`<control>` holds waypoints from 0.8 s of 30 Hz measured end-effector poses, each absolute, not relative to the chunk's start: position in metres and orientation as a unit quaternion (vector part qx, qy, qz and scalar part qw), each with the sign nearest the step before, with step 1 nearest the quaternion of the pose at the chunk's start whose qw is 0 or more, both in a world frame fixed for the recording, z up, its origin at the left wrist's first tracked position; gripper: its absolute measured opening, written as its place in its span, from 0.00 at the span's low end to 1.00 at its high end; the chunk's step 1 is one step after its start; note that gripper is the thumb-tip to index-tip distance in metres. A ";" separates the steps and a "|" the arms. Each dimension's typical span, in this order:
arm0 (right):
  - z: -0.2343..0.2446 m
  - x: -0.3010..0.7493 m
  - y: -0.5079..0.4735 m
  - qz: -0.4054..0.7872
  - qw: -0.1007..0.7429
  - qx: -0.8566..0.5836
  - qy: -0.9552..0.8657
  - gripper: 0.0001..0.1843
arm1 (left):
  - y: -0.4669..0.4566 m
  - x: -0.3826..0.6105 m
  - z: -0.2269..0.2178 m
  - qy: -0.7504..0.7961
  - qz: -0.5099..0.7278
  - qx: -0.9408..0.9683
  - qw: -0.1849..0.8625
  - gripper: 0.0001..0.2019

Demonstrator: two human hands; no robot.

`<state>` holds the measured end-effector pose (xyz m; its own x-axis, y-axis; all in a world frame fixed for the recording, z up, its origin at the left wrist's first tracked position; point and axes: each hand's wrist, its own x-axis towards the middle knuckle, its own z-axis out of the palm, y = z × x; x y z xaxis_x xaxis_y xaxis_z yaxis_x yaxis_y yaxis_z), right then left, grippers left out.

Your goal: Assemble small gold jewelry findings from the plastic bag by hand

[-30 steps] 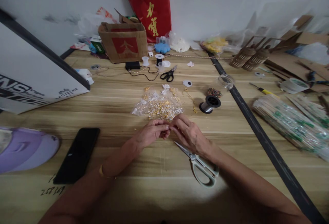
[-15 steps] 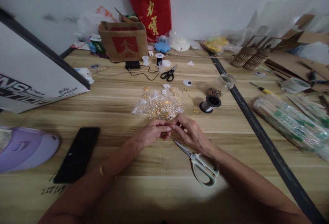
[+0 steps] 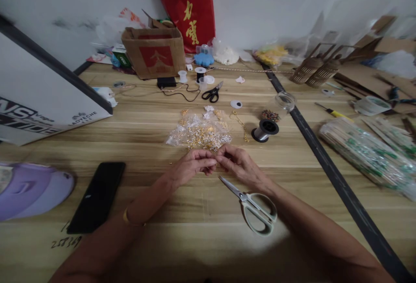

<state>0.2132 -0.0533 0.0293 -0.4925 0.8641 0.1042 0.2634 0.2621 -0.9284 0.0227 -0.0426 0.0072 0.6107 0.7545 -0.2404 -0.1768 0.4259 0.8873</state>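
My left hand (image 3: 197, 163) and my right hand (image 3: 236, 161) meet fingertip to fingertip above the wooden table. Both are closed in a pinch; whatever lies between the fingers is too small to make out. Just beyond them spreads a heap of small gold and silver jewellery findings (image 3: 208, 135), partly on clear plastic bags (image 3: 178, 134). A short gold chain (image 3: 240, 123) lies to the right of the heap. Close under my right hand rest scissors with pale handles (image 3: 258, 213), their tips pointing toward my fingers.
A spool of thin wire (image 3: 264, 131) stands right of the heap, near a tipped clear jar (image 3: 285, 102) and small dark beads (image 3: 270, 115). Black scissors (image 3: 212, 92) lie farther back. On the left are a phone (image 3: 97, 197), a purple cap (image 3: 35, 190) and a large white box (image 3: 45, 88).
The fingers have shifted very slightly, still pinched together in the same place. The whole view has moved a little; the things on the table have stayed put.
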 end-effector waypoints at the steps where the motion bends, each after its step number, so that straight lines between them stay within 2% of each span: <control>1: 0.029 0.213 -0.053 0.468 0.321 -0.388 -0.726 0.14 | -0.042 0.023 0.007 0.327 0.298 0.451 0.775 0.09; 15: 0.030 0.212 -0.053 0.496 0.321 -0.390 -0.706 0.15 | -0.042 0.023 0.013 0.365 0.302 0.557 0.682 0.08; 24: 0.034 0.210 -0.052 0.555 0.331 -0.400 -0.650 0.18 | -0.041 0.026 0.021 0.405 0.315 0.570 0.642 0.08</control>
